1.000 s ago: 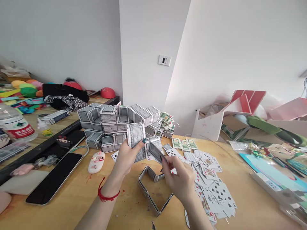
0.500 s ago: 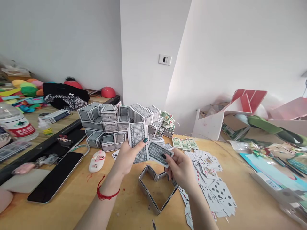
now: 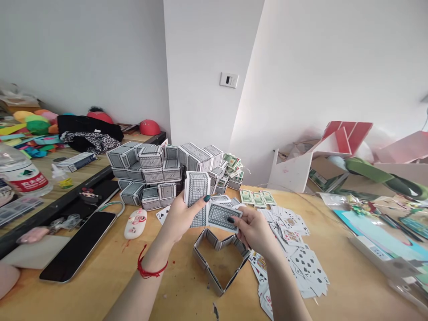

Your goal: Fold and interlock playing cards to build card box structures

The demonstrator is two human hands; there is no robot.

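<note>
Pinched in my left hand (image 3: 182,216) are grey-patterned playing cards (image 3: 197,187), held upright with their backs to me and the thumb across the front. My right hand (image 3: 256,229) grips another playing card (image 3: 220,217) by its right end, lying nearly sideways. Its left end meets or overlaps the cards in my left hand; I cannot tell if they are joined. Below both hands stands a heart-shaped frame of folded cards (image 3: 209,274) on the table (image 3: 180,294). Beyond them rises a stack of card-built blocks (image 3: 152,162).
Loose face-up cards (image 3: 306,269) spread at right, with green-backed cards (image 3: 257,198) behind them. At left lie a white computer mouse (image 3: 135,224), a black phone (image 3: 78,247) and a large bottle (image 3: 25,174). Boxes and pink boards (image 3: 347,138) crowd the far right.
My left hand and its cards have shifted slightly right. The card in my right hand has turned closer to level, and more of the heart-shaped frame shows beneath.
</note>
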